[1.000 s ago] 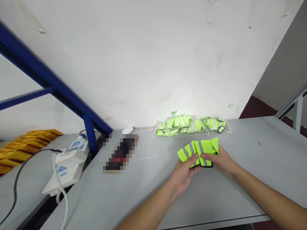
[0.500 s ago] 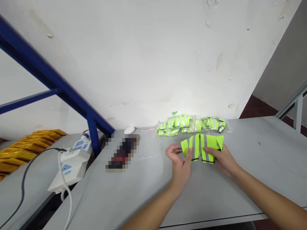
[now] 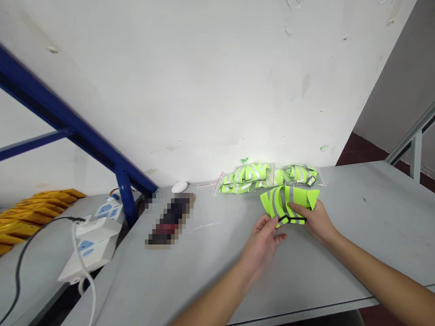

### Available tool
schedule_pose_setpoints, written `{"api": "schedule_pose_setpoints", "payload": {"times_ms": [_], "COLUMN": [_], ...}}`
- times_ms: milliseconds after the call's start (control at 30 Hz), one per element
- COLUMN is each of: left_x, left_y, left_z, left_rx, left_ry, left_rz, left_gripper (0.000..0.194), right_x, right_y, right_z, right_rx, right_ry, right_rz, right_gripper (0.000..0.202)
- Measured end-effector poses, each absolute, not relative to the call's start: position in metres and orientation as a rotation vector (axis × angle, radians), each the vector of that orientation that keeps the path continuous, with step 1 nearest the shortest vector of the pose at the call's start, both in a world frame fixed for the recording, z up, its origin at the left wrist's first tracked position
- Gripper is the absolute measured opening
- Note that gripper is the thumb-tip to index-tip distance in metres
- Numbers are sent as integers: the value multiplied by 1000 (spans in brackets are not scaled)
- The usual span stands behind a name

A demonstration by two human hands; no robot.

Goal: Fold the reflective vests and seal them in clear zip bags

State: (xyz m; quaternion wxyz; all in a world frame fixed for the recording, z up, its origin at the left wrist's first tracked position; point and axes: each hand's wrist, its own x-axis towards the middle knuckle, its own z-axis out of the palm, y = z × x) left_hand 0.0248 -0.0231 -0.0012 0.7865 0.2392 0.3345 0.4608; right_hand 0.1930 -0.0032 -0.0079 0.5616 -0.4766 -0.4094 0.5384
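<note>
A folded neon-yellow reflective vest [image 3: 295,195] with grey stripes and black edging is held up over the grey table. My right hand [image 3: 317,222] grips its right side, thumb across the front and the other fingers behind. At the lower left black edge, my left hand [image 3: 263,242] pinches the fabric between thumb and fingers. Just behind the vest, two clear zip bags lie against the wall: a left bag [image 3: 243,178] and a right bag [image 3: 299,175], both filled with similar neon fabric.
On the grey table [image 3: 204,271] lie a blurred-out dark object [image 3: 170,222] and a white oval piece [image 3: 179,186]. White power strips [image 3: 91,244] with cables, a blue metal frame [image 3: 125,194] and a row of yellow packets [image 3: 37,208] are at the left.
My left hand has moved down from the vest's left front to its lower edge. The two lower black edges have come together. The view has shifted slightly.
</note>
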Motion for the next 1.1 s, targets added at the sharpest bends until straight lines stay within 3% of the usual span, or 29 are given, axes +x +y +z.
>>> {"api": "schedule_pose_setpoints", "payload": {"times_ms": [267,433,700,900,1100], "left_x": [19,30,25,19,11], "left_y": [-23,-24,-12,-10,-3], "left_z": [10,-2,-5,1,5], "left_rx": [430,493,936,1019,1038], "left_ry": [682,688,895,818,803], "left_rz": [1050,843,827,953,871], "left_gripper": [23,28,36,49,53], "right_x": [195,181,176,183,188], "right_y": [0,-9,-20,-21,-19], "right_z": [-8,2,16,20,22], "right_rx": [-1169,-1131,-991,-998,-1052], "right_ry": [-1035,-936,-777,-752,-829], "right_rz": [1163,1365,1665,1779,1686], "right_gripper": [37,32,26,35,43]}}
